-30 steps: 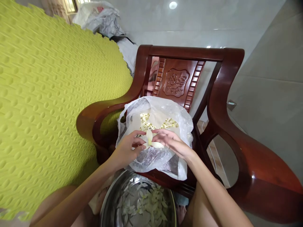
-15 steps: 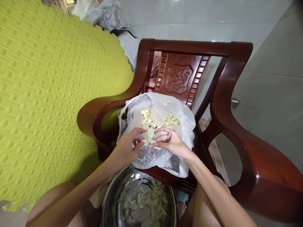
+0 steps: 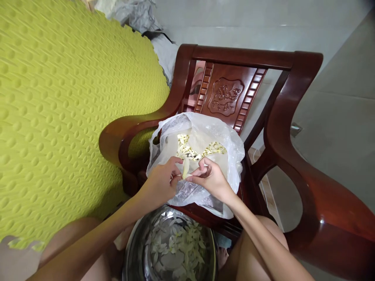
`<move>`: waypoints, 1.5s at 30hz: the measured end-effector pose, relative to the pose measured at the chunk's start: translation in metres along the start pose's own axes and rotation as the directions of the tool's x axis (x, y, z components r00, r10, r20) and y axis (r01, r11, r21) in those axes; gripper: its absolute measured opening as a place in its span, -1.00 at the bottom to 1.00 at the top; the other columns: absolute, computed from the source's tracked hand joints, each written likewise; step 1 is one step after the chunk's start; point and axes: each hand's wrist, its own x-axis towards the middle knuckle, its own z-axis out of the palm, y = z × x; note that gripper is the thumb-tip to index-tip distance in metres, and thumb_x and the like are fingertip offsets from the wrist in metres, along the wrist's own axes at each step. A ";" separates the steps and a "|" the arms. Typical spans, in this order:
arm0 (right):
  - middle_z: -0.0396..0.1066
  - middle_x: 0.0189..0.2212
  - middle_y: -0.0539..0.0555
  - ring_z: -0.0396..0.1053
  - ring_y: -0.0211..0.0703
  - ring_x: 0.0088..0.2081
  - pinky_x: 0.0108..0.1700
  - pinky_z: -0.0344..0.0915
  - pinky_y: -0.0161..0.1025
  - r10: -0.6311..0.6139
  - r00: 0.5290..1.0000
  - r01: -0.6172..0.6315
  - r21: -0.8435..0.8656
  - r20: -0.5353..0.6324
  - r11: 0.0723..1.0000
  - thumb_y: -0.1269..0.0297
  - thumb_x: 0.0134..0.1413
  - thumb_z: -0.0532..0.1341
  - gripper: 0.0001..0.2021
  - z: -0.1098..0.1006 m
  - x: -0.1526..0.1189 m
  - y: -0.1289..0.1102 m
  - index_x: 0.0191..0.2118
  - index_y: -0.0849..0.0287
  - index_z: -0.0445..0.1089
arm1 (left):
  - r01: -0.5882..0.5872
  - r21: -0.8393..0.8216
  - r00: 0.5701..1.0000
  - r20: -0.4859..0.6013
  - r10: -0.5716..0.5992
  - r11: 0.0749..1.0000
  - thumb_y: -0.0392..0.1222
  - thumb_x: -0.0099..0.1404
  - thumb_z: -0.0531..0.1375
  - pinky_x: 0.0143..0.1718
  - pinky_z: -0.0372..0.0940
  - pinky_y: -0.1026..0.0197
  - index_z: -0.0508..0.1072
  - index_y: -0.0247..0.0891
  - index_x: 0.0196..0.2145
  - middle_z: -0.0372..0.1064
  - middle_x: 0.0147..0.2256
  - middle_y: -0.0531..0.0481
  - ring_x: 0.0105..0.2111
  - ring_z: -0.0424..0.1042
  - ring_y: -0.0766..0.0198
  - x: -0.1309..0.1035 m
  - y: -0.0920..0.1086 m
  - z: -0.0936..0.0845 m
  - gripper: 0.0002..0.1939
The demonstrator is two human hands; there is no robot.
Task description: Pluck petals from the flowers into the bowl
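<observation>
A pale yellow-white flower (image 3: 185,168) is held between my two hands, over the front of an opened white plastic bag (image 3: 231,164). My left hand (image 3: 166,177) pinches its left side with thumb and fingers. From the right, my right hand (image 3: 211,177) grips it between thumb and curled fingers. Inside the bag lie many small whitish petals or flower pieces (image 3: 184,145). Below my wrists stands a metal basin (image 3: 133,249) with more pale flowers (image 3: 189,246) in it. My forearms pass over the two sides of the basin.
The bag rests on the seat of a dark red wooden armchair (image 3: 243,53) with a carved back. A yellow-green textured foam mat (image 3: 73,117) stands along the left. Behind the chair is a grey tiled wall (image 3: 234,23), with plastic bags (image 3: 137,15) at the back left.
My fingers have drawn closer around the flower, and its upright petal appears narrower. The view has shifted slightly, moving the chair and bag a little to the right.
</observation>
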 end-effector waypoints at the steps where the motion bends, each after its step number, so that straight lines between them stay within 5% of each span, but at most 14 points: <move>1: 0.48 -0.55 -0.05 0.47 -0.13 -0.46 -0.41 0.30 -0.26 -0.018 1.000 0.017 -0.030 -0.024 0.999 0.18 -0.24 0.46 -0.46 0.001 -0.001 0.001 -0.45 0.07 -0.02 | 0.002 0.014 1.000 0.007 -0.003 1.000 -0.36 0.17 0.07 -0.35 0.18 0.22 0.23 -0.22 -0.04 0.43 -0.47 0.09 -0.46 0.39 0.21 0.000 0.001 0.001 -0.63; 8: 0.38 -0.61 -0.08 0.38 -0.15 -0.52 -0.47 0.23 -0.27 -0.095 0.987 0.068 -0.195 -0.132 0.978 0.20 -0.27 0.47 -0.42 0.003 -0.002 0.008 -0.48 0.06 -0.06 | 0.007 -0.002 1.000 0.026 -0.007 1.000 -0.39 0.17 0.04 -0.34 0.23 0.21 0.30 -0.25 0.02 0.50 -0.41 0.00 -0.40 0.48 0.15 0.003 0.004 0.007 -0.56; 13: 0.28 -0.64 -0.14 0.24 -0.26 -0.59 -0.52 0.19 -0.29 -0.075 0.989 0.059 -0.126 -0.125 0.990 0.20 -0.35 0.49 -0.43 -0.002 0.002 0.004 -0.48 0.06 -0.02 | 0.083 -0.395 0.989 0.147 -0.026 0.915 -0.26 0.14 0.17 -0.16 0.32 0.16 0.45 -0.26 -0.04 0.55 -0.22 -0.09 -0.18 0.50 0.08 0.008 0.008 -0.007 -0.61; 17: 0.20 -0.65 -0.17 0.13 -0.33 -0.61 -0.55 0.13 -0.32 -0.081 0.985 0.066 -0.101 -0.154 0.993 0.20 -0.36 0.49 -0.43 -0.006 0.003 -0.003 -0.52 0.08 -0.02 | 0.283 -0.561 0.951 0.272 -0.150 0.778 -0.12 0.08 0.27 -0.21 0.36 0.12 0.55 -0.27 -0.13 0.57 -0.24 -0.09 -0.24 0.51 0.07 0.013 0.010 -0.022 -0.62; 24: 0.25 -0.60 -0.11 0.18 -0.31 -0.57 -0.51 0.19 -0.31 -0.088 0.990 0.082 -0.060 -0.107 0.995 0.15 -0.39 0.50 -0.46 -0.003 -0.004 -0.014 -0.55 0.10 0.04 | 0.278 -0.554 0.960 0.180 -0.213 0.784 -0.01 0.07 0.29 -0.41 0.32 0.21 0.59 -0.31 -0.43 0.54 -0.48 -0.08 -0.46 0.46 0.16 0.012 0.010 -0.018 -0.72; 28: 0.14 -0.59 -0.13 0.09 -0.33 -0.56 -0.51 0.10 -0.33 -0.066 0.998 0.066 -0.101 -0.002 0.993 0.13 -0.32 0.48 -0.51 -0.007 -0.002 -0.012 -0.54 0.11 0.08 | 0.126 -0.392 0.988 -0.036 -0.152 0.911 -0.06 0.15 0.23 -0.40 0.29 0.23 0.55 -0.28 -0.44 0.52 -0.45 -0.06 -0.43 0.45 0.18 0.014 0.004 -0.019 -0.78; 31: -0.03 -0.59 -0.15 -0.05 -0.34 -0.56 -0.53 -0.04 -0.34 -0.091 0.995 0.097 -0.214 0.039 0.972 0.14 -0.08 0.36 -0.58 -0.010 -0.001 -0.012 -0.53 0.12 0.05 | 0.085 -0.257 0.958 -0.246 -0.151 0.963 -0.09 0.17 0.20 -0.40 0.27 0.24 0.50 -0.28 -0.43 0.50 -0.44 -0.05 -0.41 0.44 0.19 0.017 -0.004 -0.021 -0.80; 35: -0.02 -0.54 -0.12 -0.06 -0.31 -0.55 -0.50 -0.05 -0.34 -0.107 0.984 0.146 -0.297 0.143 0.944 0.22 0.19 0.16 -0.77 -0.005 -0.006 -0.017 -0.40 0.10 0.08 | 0.125 -0.329 0.910 -0.339 -0.241 0.936 -0.07 0.19 0.17 -0.44 0.24 0.26 0.44 -0.28 -0.42 0.45 -0.48 -0.03 -0.47 0.38 0.23 0.021 -0.011 -0.011 -0.80; 40: 0.13 -0.44 -0.06 0.08 -0.27 -0.47 -0.41 0.05 -0.32 -0.175 0.956 0.258 -0.397 0.234 0.881 0.35 0.28 0.00 -0.94 0.001 -0.012 -0.021 -0.25 0.10 0.17 | 0.179 -0.381 0.836 -0.428 -0.344 0.907 -0.14 0.14 0.17 -0.47 0.22 0.29 0.45 -0.29 -0.46 0.43 -0.52 0.00 -0.50 0.38 0.26 0.035 -0.017 0.001 -0.84; 45: 0.25 -0.50 -0.03 0.20 -0.22 -0.45 -0.37 0.12 -0.29 -0.170 0.923 0.332 -0.495 0.344 0.803 0.43 0.25 -0.02 -0.78 0.003 -0.020 -0.023 -0.27 0.11 0.35 | 0.239 -0.341 0.685 -0.604 -0.407 0.909 -0.22 0.19 0.09 -0.44 0.24 0.27 0.46 -0.34 -0.35 0.47 -0.42 -0.08 -0.44 0.41 0.23 0.054 -0.047 -0.036 -0.82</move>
